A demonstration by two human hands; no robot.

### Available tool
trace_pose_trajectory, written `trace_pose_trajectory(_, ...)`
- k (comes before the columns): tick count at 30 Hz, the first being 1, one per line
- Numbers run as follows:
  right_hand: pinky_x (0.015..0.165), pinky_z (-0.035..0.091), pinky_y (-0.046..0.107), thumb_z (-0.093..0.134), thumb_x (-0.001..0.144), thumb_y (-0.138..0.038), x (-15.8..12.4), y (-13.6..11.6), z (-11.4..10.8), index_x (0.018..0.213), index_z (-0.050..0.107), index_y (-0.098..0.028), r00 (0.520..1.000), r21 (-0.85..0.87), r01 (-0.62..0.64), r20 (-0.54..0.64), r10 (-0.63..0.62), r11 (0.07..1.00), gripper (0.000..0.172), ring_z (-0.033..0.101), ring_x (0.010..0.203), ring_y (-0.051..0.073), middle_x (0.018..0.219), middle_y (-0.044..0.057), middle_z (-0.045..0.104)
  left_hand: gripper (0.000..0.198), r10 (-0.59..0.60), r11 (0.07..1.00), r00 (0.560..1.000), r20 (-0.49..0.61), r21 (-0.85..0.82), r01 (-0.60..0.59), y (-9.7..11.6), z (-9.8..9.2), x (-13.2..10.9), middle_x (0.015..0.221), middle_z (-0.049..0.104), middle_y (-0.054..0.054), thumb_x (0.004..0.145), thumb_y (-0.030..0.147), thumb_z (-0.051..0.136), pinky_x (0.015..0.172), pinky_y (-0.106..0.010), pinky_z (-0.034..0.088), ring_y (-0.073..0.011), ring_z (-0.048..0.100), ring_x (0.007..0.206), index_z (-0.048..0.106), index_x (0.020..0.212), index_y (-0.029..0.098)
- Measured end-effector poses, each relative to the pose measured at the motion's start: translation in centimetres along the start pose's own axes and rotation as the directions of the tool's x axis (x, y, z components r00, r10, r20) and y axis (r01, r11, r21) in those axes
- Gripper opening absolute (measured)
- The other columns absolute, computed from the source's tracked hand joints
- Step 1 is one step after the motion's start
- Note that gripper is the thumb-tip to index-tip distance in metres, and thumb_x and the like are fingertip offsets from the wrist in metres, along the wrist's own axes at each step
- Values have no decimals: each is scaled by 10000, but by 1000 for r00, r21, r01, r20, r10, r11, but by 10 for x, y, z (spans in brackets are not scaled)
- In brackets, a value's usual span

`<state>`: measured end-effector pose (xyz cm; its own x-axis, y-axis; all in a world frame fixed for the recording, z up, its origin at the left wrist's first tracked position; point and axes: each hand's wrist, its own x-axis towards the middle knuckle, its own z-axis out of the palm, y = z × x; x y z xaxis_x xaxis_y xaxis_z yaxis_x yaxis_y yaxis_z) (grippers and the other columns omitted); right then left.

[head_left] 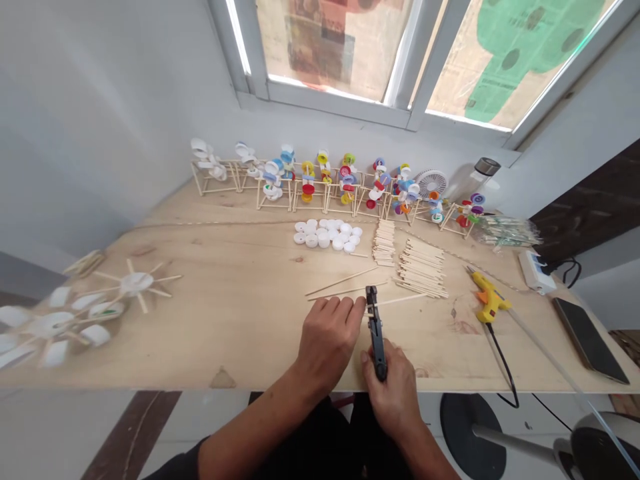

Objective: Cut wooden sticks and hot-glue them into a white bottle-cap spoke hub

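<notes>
My right hand (395, 393) is wrapped around the handles of a black hand cutter (377, 340), its head pointing away from me over the table. Beside that head, my left hand (330, 343) is closed, fingertips hidden, on a thin wooden stick (404, 300) whose pale length shows right of the cutter. Two more loose sticks (340, 281) lie just beyond my left knuckles. Further off are a bundle of cut sticks (423, 268), a narrower pile of short sticks (384, 243) and a group of white bottle caps (324, 235).
Along the wall stand several stick frames with coloured cap wheels (307, 190), a small fan (431, 183) and a bottle (480, 180). At right lie a yellow glue gun (490, 300), a phone (590, 340) and a power strip (537, 272). Spoked stick wheels (136, 285) lie left.
</notes>
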<state>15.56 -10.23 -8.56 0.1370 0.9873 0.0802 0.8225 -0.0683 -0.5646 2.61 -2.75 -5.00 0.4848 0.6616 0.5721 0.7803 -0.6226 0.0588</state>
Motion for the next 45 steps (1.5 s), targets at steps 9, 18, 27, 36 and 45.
trace_pose_trajectory(9,651,404,275,448,848,-353,-5,-5,-11,779,529,-200,993,193,-58,116,36,980,186,571,676,179,704,18,617,168,106,994,982,-158,-21,-111,-7,2,-5,648,561,-4,880,118,410,538,-262,358,-116,505,570,572,896,158)
trace_pose_trajectory(18,583,418,237,455,851,-355,-15,-21,-19,844,525,-182,930,553,-302,351,112,777,186,513,560,130,600,-41,503,115,284,951,931,-227,-55,-304,-22,2,0,704,618,-27,866,123,467,577,-265,389,-122,541,625,556,938,125)
trace_pose_trajectory(27,582,391,237,457,856,-358,-13,-16,-24,785,520,-189,977,419,-126,211,39,899,193,498,580,132,635,-24,532,179,228,970,964,-135,-61,-237,-15,-14,2,612,559,0,878,97,410,530,-236,354,-107,489,551,584,871,134)
trace_pose_trajectory(36,629,378,271,428,861,-372,-14,-16,-23,785,519,-203,987,198,-85,152,55,977,207,536,654,181,680,8,583,208,124,953,992,-29,-275,-127,-17,-21,1,598,567,19,888,131,382,509,-198,376,-92,522,531,571,810,170)
trace_pose_trajectory(45,632,356,279,425,866,-385,-10,-11,-16,775,529,-204,997,79,-25,81,18,997,229,549,672,197,671,20,591,185,102,870,992,72,-489,-54,-27,-25,6,778,685,2,918,206,372,610,-195,465,-104,646,693,553,887,185)
